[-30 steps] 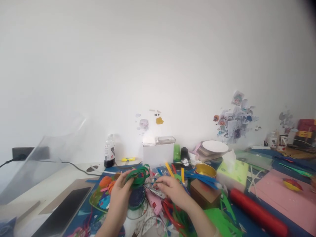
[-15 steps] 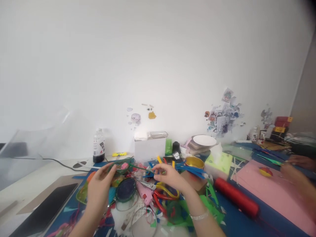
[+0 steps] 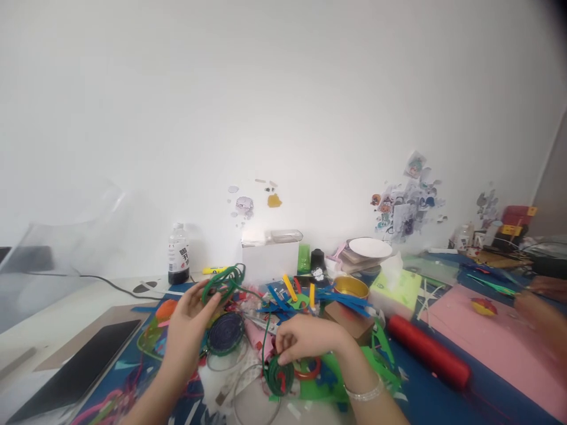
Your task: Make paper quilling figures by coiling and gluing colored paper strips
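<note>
My left hand (image 3: 192,319) is closed around a loose bundle of green cord (image 3: 225,283), lifted over the cluttered table. A strand runs from the bundle to the right and hangs down to a flat green coil (image 3: 280,378) with red at its middle. My right hand (image 3: 305,339), with fingers curled and pinched, is at the upper edge of this coil and appears to grip it. Below my left hand lies a dark blue coiled disc (image 3: 225,332) with a green rim. Scissors (image 3: 268,324) lie partly hidden behind my right hand.
A bottle (image 3: 178,254), a white box (image 3: 270,262), a gold tin (image 3: 351,287) and a tissue box (image 3: 396,293) stand toward the wall. At right are a red spool (image 3: 429,352), pink sheet (image 3: 456,319) and another person's hand (image 3: 538,313). Metal hoops lie in front.
My right hand has moved down from the stretched cord to the green coil, which has shifted left. My left hand's cord bundle is raised, and the strand between has gone slack.
</note>
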The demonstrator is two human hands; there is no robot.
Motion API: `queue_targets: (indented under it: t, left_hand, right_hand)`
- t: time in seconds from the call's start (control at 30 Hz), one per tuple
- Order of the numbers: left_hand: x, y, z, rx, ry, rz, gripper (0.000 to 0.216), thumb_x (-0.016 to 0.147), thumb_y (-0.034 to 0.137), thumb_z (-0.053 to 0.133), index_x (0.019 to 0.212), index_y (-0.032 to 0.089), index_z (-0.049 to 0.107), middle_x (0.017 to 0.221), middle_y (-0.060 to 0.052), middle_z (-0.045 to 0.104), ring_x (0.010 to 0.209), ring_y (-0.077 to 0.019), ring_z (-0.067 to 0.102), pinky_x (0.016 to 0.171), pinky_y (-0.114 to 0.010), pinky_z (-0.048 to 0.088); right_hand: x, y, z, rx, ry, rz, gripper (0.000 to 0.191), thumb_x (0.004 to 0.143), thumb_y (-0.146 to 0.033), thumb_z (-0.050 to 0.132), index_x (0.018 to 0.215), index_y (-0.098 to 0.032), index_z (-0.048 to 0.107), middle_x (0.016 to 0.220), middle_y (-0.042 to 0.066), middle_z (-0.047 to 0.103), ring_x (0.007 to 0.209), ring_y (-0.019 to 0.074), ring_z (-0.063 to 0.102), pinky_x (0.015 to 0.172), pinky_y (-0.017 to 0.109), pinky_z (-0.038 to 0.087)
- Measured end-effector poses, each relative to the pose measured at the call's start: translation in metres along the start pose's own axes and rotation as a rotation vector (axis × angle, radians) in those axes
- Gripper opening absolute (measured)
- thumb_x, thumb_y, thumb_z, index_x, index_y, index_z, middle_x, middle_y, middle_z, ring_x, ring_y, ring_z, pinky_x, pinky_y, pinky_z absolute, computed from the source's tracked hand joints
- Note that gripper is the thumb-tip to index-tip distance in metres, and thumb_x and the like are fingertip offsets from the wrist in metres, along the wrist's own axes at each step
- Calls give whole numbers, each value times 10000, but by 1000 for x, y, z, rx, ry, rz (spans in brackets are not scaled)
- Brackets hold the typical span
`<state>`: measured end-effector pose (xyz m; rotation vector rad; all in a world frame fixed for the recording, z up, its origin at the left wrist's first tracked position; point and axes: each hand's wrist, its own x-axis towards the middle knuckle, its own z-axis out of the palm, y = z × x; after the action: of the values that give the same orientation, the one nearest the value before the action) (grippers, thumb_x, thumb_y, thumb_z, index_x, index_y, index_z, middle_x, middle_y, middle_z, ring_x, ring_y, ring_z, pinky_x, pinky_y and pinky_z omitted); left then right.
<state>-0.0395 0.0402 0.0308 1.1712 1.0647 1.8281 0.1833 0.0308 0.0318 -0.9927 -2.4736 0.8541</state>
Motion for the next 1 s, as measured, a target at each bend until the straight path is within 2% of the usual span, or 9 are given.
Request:
queue_targets:
  t: [0.13, 0.23, 0.33, 0.47, 0.57, 0.77, 0.83, 0.93, 1.0]
  left_hand:
    - [1, -10, -1, 208, -180, 21, 462, 644, 438, 637, 1033, 206, 548, 1149, -103, 575, 1057, -277, 551, 858, -397, 474]
    - [2, -17, -2, 452, -277, 255, 328, 666, 439, 607, 913, 226, 637, 1096, -94, 604, 1089, -292, 513, 905, -453, 420]
    - [-2, -16, -1, 589, -295, 429, 223, 698, 416, 569, 787, 244, 680, 1008, -75, 648, 1061, -289, 520, 943, -481, 364]
    - [-11, -15, 8, 410, -371, 182, 287, 683, 427, 568, 846, 214, 669, 896, -62, 705, 895, -266, 619, 807, -386, 484]
    - [-14, -18, 13, 282, -347, 72, 338, 655, 449, 589, 866, 193, 655, 906, -59, 710, 902, -266, 626, 800, -367, 496]
    - [-14, -22, 16, 147, -394, 110, 365, 594, 421, 665, 869, 188, 609, 909, -78, 694, 875, -261, 630, 764, -369, 516]
    - [-15, -20, 16, 158, -406, 70, 349, 606, 419, 658, 853, 183, 590, 810, -59, 687, 756, -235, 644, 686, -357, 534]
    - [-17, -15, 16, 177, -444, -19, 376, 611, 419, 651, 885, 176, 567, 751, -41, 669, 660, -213, 635, 608, -349, 537]
    - [-17, -12, 16, 181, -479, -55, 396, 599, 407, 659, 905, 175, 562, 792, -55, 674, 670, -219, 638, 581, -345, 535]
  right_hand:
    - [6, -10, 1, 447, 336, 25, 195, 704, -351, 635, 794, -182, 601, 650, -22, 571, 555, 113, 546, 506, 205, 429]
    - [20, -8, 10, 757, 567, 34, 350, 661, -450, 667, 809, -154, 555, 642, -24, 554, 511, 105, 542, 516, 236, 451]
    - [34, -4, 20, 882, 681, 11, 435, 600, -496, 703, 799, -143, 544, 659, -8, 568, 540, 120, 569, 536, 251, 463]
    - [45, -4, 35, 953, 711, 2, 475, 555, -501, 728, 826, -152, 554, 722, 11, 592, 601, 146, 596, 584, 278, 481]
    - [48, -5, 41, 946, 722, 2, 488, 515, -506, 743, 807, -161, 557, 745, 6, 585, 600, 145, 584, 559, 277, 474]
    - [50, 3, 42, 730, 674, 1, 402, 602, -488, 694, 789, -154, 572, 708, 10, 577, 605, 152, 551, 558, 275, 451]
    - [48, 4, 39, 631, 781, 8, 404, 661, -497, 643, 865, -156, 566, 748, 27, 580, 655, 170, 555, 605, 295, 461]
    - [40, 3, 33, 411, 1057, 0, 454, 687, -438, 643, 1038, -179, 518, 943, 69, 576, 856, 210, 546, 768, 333, 446]
    - [35, 0, 29, 320, 1037, -69, 446, 709, -386, 637, 1096, -204, 510, 1016, 68, 574, 966, 221, 522, 862, 341, 404]
